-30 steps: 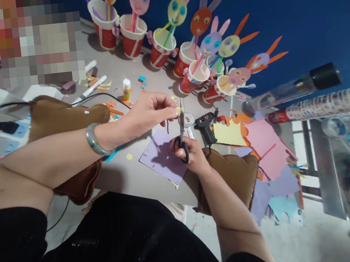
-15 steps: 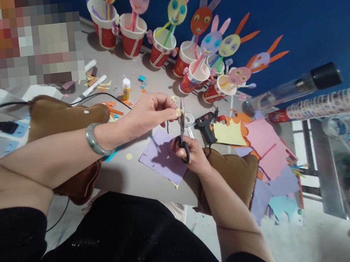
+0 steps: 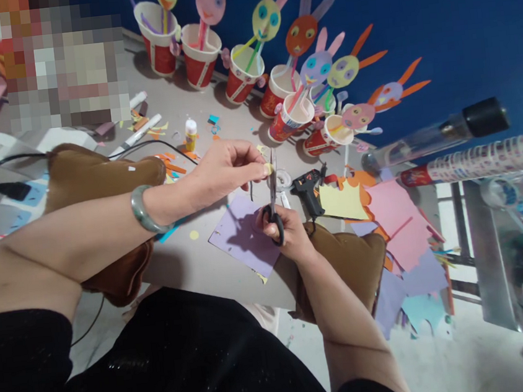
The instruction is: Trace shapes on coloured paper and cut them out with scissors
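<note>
Between the thumb and fingertips of my left hand [image 3: 228,169] is a small piece of yellow paper [image 3: 268,169]. My right hand [image 3: 291,233] grips a pair of scissors [image 3: 274,210] by the black handles, blades pointing up beside the yellow piece. Whether the blades touch the paper I cannot tell. Under my hands a sheet of purple paper [image 3: 237,230] lies on the table, with my right hand's shadow across it. A small yellow paper disc [image 3: 194,235] rests to its left.
Red paper cups [image 3: 201,65] with paper rabbit figures line the back. A black glue gun [image 3: 308,192] and a yellow sheet [image 3: 343,200] lie right. A glue stick [image 3: 190,135] stands behind my left hand. Brown cushions [image 3: 100,175] flank the workspace; coloured paper [image 3: 400,225] hangs over the right edge.
The view has shifted very slightly. Both hands, the scissors and the yellow piece keep nearly the same position.
</note>
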### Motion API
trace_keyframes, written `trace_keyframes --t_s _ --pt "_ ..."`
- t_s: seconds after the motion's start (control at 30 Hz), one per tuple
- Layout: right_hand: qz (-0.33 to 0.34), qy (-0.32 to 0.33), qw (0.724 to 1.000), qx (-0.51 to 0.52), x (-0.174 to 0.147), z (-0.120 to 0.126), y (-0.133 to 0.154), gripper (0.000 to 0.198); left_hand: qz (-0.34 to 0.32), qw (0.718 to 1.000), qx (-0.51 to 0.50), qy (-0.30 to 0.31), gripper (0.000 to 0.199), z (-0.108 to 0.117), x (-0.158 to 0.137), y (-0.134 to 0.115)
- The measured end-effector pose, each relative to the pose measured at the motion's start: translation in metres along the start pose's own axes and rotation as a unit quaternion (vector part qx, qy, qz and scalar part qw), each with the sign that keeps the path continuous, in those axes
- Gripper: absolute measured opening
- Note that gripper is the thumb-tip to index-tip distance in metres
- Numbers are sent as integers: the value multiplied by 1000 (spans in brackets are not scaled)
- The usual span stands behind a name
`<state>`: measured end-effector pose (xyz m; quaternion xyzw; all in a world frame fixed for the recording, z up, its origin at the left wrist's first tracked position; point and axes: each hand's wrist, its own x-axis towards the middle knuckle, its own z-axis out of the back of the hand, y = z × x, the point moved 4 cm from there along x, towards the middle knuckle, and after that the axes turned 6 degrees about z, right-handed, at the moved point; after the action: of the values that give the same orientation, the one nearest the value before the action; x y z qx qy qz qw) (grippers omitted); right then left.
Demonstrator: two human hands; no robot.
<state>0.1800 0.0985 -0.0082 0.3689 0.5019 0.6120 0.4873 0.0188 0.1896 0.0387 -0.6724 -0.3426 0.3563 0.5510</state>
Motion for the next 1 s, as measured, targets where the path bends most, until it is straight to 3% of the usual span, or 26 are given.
trace_keyframes --t_s 0.23,0.43,0.7,1.0 --pt "-1 -4 1000 -4 -1 1 -1 65 1 1000 16 -14 11 1 0 1" --pt "-1 -2 1000 2 0 1 -1 64 3 1000 -7 -2 31 0 -1 -3" --pt "-8 -3 1000 -5 0 1 -2 65 -8 1000 13 4 10 1 -1 5" --pt "1 -2 1000 -2 0 0 0 65 2 1000 25 12 10 -1 -3 1"
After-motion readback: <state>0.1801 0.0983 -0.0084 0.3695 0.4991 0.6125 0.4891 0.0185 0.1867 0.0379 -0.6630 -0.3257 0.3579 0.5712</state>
